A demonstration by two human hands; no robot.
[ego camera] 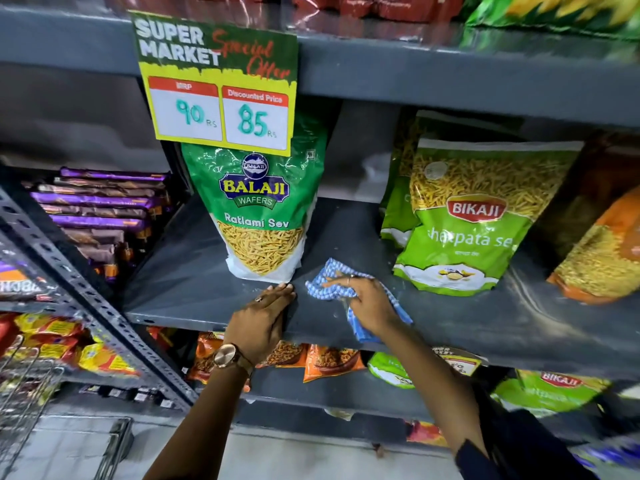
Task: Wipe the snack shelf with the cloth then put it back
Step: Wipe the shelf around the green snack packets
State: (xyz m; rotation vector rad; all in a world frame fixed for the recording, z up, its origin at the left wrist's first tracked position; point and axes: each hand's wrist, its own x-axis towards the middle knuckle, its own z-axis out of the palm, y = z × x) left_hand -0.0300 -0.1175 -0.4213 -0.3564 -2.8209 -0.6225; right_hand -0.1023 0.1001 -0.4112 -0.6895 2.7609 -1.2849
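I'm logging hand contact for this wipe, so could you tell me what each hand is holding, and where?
The right hand presses the cloth flat, gripping its near, bunched end. The left hand holds nothing, resting on the shelf.

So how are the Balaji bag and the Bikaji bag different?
The Balaji Ratlami Sev bag is dark green and stands upright; the Bikaji bag is lighter lime green and leans back. The Balaji bag sits by the left hand, the Bikaji bag right of the cloth. Both show yellow sev.

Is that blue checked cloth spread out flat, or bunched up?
Bunched up. The cloth lies crumpled under the right hand on the shelf, one end hanging over the front edge.
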